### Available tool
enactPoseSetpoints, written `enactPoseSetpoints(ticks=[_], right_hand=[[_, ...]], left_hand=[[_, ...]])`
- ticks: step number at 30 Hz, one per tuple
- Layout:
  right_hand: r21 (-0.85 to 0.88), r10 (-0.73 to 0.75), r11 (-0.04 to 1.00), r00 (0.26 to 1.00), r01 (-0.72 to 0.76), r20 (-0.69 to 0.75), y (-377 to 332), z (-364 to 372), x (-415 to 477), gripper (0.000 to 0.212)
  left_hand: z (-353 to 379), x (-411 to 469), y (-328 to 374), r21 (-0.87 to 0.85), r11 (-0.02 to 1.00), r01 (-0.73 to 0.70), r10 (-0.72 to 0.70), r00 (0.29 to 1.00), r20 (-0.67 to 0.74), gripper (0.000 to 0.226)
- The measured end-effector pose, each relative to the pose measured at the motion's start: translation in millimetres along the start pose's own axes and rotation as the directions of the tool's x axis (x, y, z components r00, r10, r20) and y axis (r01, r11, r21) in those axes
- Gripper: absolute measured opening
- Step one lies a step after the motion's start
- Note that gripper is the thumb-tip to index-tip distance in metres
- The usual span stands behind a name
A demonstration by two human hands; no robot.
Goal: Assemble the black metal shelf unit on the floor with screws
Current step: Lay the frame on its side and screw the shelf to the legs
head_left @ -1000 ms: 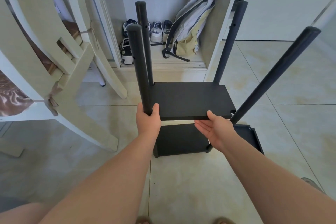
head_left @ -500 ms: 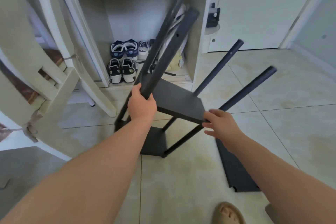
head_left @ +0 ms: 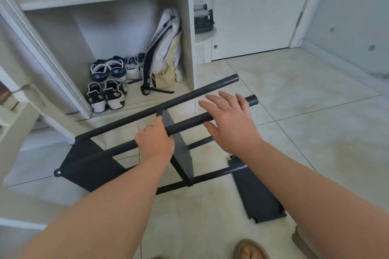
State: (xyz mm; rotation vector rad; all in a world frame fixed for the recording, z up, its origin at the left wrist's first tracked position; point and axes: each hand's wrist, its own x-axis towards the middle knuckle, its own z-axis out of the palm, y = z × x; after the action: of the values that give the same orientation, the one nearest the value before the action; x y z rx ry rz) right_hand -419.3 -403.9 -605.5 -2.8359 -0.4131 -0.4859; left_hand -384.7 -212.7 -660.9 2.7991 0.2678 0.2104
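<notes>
The black metal shelf unit (head_left: pixel 88 166) lies tipped on its side on the tiled floor, its round posts pointing to the right. Its bottom panel stands on edge at the left and a middle shelf (head_left: pixel 181 153) stands on edge between the posts. My left hand (head_left: pixel 154 141) grips one upper post (head_left: pixel 189 124) beside the middle shelf. My right hand (head_left: pixel 229 120) hovers with fingers spread over the same post, nearer its free end. A loose black shelf panel (head_left: pixel 256 197) lies flat on the floor under my right forearm.
An open white wardrobe (head_left: pixel 105 27) at the back holds several shoes (head_left: pixel 107 82) and a pale backpack (head_left: pixel 164 54). A white ladder frame (head_left: pixel 19 115) leans at the left. A white door (head_left: pixel 256 6) stands at the back right. My foot (head_left: pixel 249 249) shows at the bottom edge.
The shelf unit has gone from upright to tilted to lying on its side. My left hand kept its grip on the post. My right hand left the shelf's edge and opened above the post.
</notes>
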Motion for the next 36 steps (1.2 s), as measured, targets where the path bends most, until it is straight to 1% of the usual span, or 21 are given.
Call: enactPoseSetpoints(ticks=[1,3,6,8,11,13,15,16,17,18,19,20,21,22,24,25,27,28,29,32,36], right_hand=[[-0.044,0.028,0.999,0.994,-0.024,0.103,2.6,5.4,1.3,0.052],[-0.112,0.087,0.992,0.969,-0.062,0.232,10.1,13.6,4.4,0.05],[-0.184,0.148,0.979,0.935,-0.092,0.323,24.2,26.8,8.3,0.044],[-0.162,0.16,0.981,0.923,-0.108,0.351,31.7,38.5,5.2,0.04],[-0.101,0.158,0.986,0.941,-0.133,0.3,42.0,57.0,-6.3,0.035],[-0.072,0.157,0.987,0.956,-0.144,0.248,48.9,66.7,-14.5,0.033],[-0.041,0.14,0.99,0.972,-0.135,0.188,54.8,75.1,-21.0,0.029],[-0.032,0.132,0.991,0.977,-0.129,0.168,58.0,78.7,-23.5,0.027],[-0.027,0.127,0.992,0.979,-0.124,0.157,61.5,82.2,-25.3,0.026],[-0.023,0.121,0.993,0.981,-0.119,0.149,65.3,86.2,-27.1,0.026],[-0.02,0.111,0.994,0.985,-0.109,0.135,68.7,89.9,-29.0,0.029],[-0.018,0.099,0.995,0.988,-0.098,0.115,71.4,93.3,-30.8,0.035],[-0.019,0.088,0.996,0.992,-0.087,0.091,73.3,96.3,-32.2,0.041],[-0.022,0.078,0.997,0.995,-0.077,0.068,74.8,98.4,-33.0,0.043],[-0.028,0.061,0.998,0.998,-0.06,0.033,77.3,101.6,-34.3,0.042],[-0.028,0.053,0.998,0.998,-0.053,0.022,77.9,102.6,-35.2,0.04],[-0.024,0.037,0.999,0.999,-0.037,0.01,80.4,104.7,-37.1,0.039],[-0.024,0.029,0.999,1.0,-0.029,0.011,81.7,105.6,-38.0,0.039],[-0.024,0.026,0.999,1.0,-0.025,0.017,82.6,106.3,-38.7,0.039],[-0.003,0.042,0.999,0.998,-0.042,0.051,83.0,105.7,-38.1,0.041],[0.008,0.088,0.996,0.984,-0.091,0.154,81.3,99.9,-31.3,0.045]], left_hand=[[3.6,-1.1,1.9,0.012,1.0,-0.011,0.011,1.0,0.005,0.051],[11.3,-2.3,5.5,0.02,0.999,-0.026,0.026,0.999,0.019,0.055],[23.9,-3.3,10.3,0.028,0.999,-0.046,0.045,0.998,0.042,0.059],[30.8,-2.8,9.8,0.027,0.998,-0.064,0.062,0.996,0.068,0.058],[37.3,1.1,7.5,0.002,0.994,-0.111,0.11,0.987,0.12,0.057],[36.7,4.9,6.3,-0.037,0.992,-0.121,0.126,0.971,0.203,0.069],[35.4,12.4,1.8,-0.09,0.991,-0.095,0.12,0.935,0.335,0.084],[32.5,17.0,-0.4,-0.144,0.988,-0.051,0.109,0.897,0.428,0.09],[29.9,22.4,-3.0,-0.233,0.972,0.035,0.094,0.848,0.521,0.095],[27.5,27.3,-4.6,-0.332,0.931,0.149,0.084,0.801,0.593,0.096],[26.4,32.0,-5.3,-0.398,0.881,0.254,0.065,0.77,0.635,0.091],[26.1,36.6,-4.8,-0.415,0.852,0.319,0.034,0.757,0.653,0.082],[26.4,40.9,-4.0,-0.389,0.854,0.347,-0.008,0.754,0.656,0.076],[27.6,44.4,-3.3,-0.352,0.864,0.361,-0.046,0.752,0.657,0.071],[30.9,52.1,-3.4,-0.281,0.892,0.355,-0.082,0.736,0.672,0.058],[31.9,55.6,-3.1,-0.259,0.9,0.352,-0.079,0.713,0.696,0.051],[34.4,61.7,-5.3,-0.257,0.887,0.382,-0.054,0.641,0.766,0.036],[35.6,64.2,-7.1,-0.266,0.874,0.406,-0.043,0.61,0.791,0.032],[36.0,65.0,-8.4,-0.279,0.858,0.432,-0.039,0.595,0.803,0.03],[41.4,67.6,-14.1,-0.305,0.831,0.465,-0.04,0.597,0.801,0.028],[47.5,70.0,-20.8,-0.326,0.842,0.43,-0.053,0.666,0.744,0.039]])
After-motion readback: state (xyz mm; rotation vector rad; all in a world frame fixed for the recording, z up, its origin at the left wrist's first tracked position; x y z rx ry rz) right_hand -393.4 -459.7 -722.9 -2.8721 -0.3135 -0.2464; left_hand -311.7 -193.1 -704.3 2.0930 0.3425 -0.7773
